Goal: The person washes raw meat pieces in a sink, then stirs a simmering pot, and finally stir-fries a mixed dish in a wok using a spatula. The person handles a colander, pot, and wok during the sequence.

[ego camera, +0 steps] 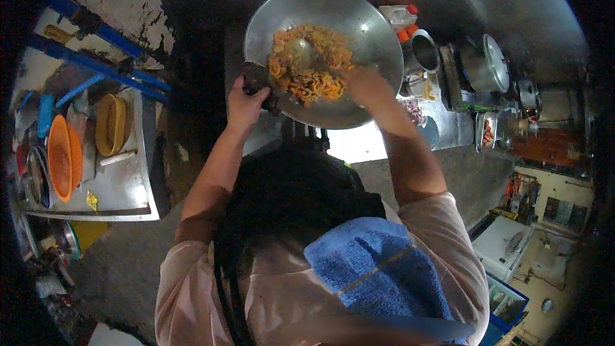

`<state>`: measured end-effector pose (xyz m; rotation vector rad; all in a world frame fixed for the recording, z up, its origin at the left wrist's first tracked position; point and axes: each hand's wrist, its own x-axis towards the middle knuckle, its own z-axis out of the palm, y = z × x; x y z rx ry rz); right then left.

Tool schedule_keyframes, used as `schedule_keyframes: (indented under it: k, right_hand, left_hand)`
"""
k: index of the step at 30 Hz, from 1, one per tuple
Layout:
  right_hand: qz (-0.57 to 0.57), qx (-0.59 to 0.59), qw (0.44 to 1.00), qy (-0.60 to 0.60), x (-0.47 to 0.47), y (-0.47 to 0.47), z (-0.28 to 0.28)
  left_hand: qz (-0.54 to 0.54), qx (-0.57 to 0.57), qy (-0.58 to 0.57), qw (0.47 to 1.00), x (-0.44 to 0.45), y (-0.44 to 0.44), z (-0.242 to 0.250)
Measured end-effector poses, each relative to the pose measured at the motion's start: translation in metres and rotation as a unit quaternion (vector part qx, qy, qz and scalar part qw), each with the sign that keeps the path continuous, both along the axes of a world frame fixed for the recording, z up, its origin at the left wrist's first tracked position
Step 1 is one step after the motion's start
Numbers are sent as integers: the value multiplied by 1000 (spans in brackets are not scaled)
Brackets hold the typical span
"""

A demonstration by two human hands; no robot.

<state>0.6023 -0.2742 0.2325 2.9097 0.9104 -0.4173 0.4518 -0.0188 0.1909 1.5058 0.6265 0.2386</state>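
Observation:
A large round metal wok (322, 7) stands before me with cooked, sauced food pieces (312, 84) in its bowl. My left hand (247, 101) grips a dark cloth or pad (257, 79) against the wok's left rim. Over the right side of the wok is my right hand (367, 87), blurred, its fingers closed towards the food. It seems to hold a utensil with a rounded metal head (300, 50) lying in the food, but the handle is too blurred to make out. A blue towel (375, 269) lies over my chest.
Right of the wok are a plastic jug (399, 15), an open metal pot (425, 50), a lidded pot (497, 62), chopped purple food (413, 111) and a metal tray (486, 132). On the left, a metal counter (129, 182) bears an orange basket (60, 158) and a yellow oval container (110, 125).

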Motion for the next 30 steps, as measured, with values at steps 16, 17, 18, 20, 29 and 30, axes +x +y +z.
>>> schedule_keyframes:
  k: [16,17,18,20,29,30]
  right_hand:
    - [-23,-2,998,56,31,37,-40]
    - [-30,8,998,60,30,30,-47]
    - [-26,7,998,58,36,18,-56]
    - [-25,2,998,53,49,-7,-67]
    - [57,-9,995,78,-37,8,15]
    - [25,-23,997,71,-35,8,17]
  left_hand:
    - [-17,-109,-58,992,0,17,-28]
    - [-21,-54,-42,997,-2,18,-30]
    - [-28,0,-30,999,-1,18,-32]
    - [-33,67,-16,997,5,13,-33]
    - [-29,-25,-12,999,-5,11,-31]
    - [-26,-48,-16,998,-2,14,-30]
